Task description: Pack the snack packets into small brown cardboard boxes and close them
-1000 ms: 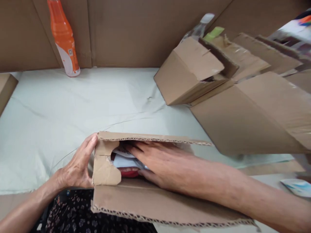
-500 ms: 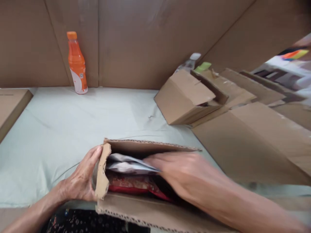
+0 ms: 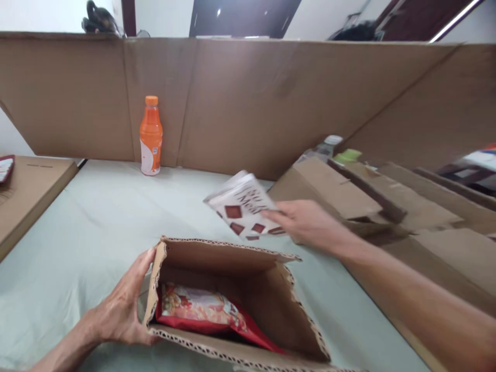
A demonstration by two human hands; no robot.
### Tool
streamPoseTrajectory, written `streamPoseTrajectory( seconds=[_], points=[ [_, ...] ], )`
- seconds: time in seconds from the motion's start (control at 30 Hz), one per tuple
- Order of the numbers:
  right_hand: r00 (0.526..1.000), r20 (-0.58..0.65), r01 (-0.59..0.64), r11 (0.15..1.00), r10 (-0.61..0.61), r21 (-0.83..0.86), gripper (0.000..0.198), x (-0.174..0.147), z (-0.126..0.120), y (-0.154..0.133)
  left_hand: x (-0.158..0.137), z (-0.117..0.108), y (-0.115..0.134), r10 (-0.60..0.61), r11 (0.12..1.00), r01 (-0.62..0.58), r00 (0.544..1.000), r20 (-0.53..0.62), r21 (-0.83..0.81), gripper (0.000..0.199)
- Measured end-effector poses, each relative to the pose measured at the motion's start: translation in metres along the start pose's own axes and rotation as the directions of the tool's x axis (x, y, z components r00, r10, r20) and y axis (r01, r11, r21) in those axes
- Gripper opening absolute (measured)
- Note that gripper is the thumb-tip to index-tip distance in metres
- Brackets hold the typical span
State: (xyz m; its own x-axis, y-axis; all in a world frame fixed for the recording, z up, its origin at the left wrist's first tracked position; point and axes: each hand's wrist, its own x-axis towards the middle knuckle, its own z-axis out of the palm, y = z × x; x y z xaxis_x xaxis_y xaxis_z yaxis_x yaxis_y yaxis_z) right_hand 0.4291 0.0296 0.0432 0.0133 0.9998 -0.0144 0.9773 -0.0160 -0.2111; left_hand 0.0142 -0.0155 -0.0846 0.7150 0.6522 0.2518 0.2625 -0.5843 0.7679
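Observation:
My right hand (image 3: pixel 306 222) grips a white packet (image 3: pixel 248 206) printed with brown squares and partly readable lettering, blurred by motion. It is above the table, just beyond the open cardboard box (image 3: pixel 228 257). Around the left end of that box my left hand (image 3: pixel 120 305) is closed, thumb at the upper corner and fingers along the side. Inside the box, a red food packet (image 3: pixel 205 312) with a picture on it leans along the near wall.
An orange drink bottle (image 3: pixel 151 137) stands upright against the cardboard screen (image 3: pixel 240 98). Several cardboard boxes (image 3: pixel 337 191) sit at the right, with a clear bottle (image 3: pixel 327 147) and a green cap (image 3: pixel 347 156) behind them. A flat cardboard box (image 3: pixel 34 191) lies on the left.
My right hand has come up out of the box with the white packet, uncovering the red packet. My left hand stays on the box. The view has tilted upward.

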Motion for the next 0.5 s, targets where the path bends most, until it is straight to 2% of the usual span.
streamPoseTrajectory(
  seconds=[0.07,0.13,0.23,0.3,0.33,0.4,0.43,0.5],
  points=[
    [0.998,0.058,0.038,0.996,-0.033,-0.077,0.037,0.038,0.017,-0.020,-0.005,0.008,-0.011,-0.022,1.000,0.022,1.000,-0.006,-0.019,0.143],
    [0.999,0.019,0.035,0.996,-0.033,-0.085,0.030,0.077,0.026,-0.036,-0.008,0.014,-0.019,-0.048,0.998,0.048,0.999,-0.004,-0.041,0.146],
    [0.992,-0.127,-0.001,0.999,-0.006,-0.054,0.028,0.128,0.013,-0.051,-0.010,0.020,-0.024,-0.089,0.993,0.087,0.996,-0.011,-0.077,0.141],
    [0.959,-0.284,-0.015,0.999,0.023,0.031,0.032,0.139,-0.006,-0.059,-0.010,0.021,-0.024,-0.104,0.990,0.103,0.995,0.002,-0.098,0.140],
    [0.929,-0.369,0.008,0.994,0.035,0.113,0.031,0.135,-0.016,-0.063,-0.010,0.022,-0.023,-0.108,0.988,0.109,0.994,0.012,-0.105,0.141],
    [0.862,-0.504,0.128,0.943,0.047,0.307,0.023,0.103,-0.031,-0.070,-0.010,0.022,-0.021,-0.110,0.988,0.113,0.994,0.026,-0.110,0.140],
    [0.848,-0.530,0.213,0.905,0.016,0.369,0.021,0.078,-0.036,-0.072,-0.009,0.021,-0.020,-0.104,0.988,0.106,0.994,0.029,-0.111,0.139],
    [0.847,-0.527,0.303,0.874,-0.064,0.381,0.021,0.019,-0.040,-0.076,-0.006,0.019,-0.017,-0.067,0.990,0.069,0.998,0.019,-0.120,0.135]
  ],
)
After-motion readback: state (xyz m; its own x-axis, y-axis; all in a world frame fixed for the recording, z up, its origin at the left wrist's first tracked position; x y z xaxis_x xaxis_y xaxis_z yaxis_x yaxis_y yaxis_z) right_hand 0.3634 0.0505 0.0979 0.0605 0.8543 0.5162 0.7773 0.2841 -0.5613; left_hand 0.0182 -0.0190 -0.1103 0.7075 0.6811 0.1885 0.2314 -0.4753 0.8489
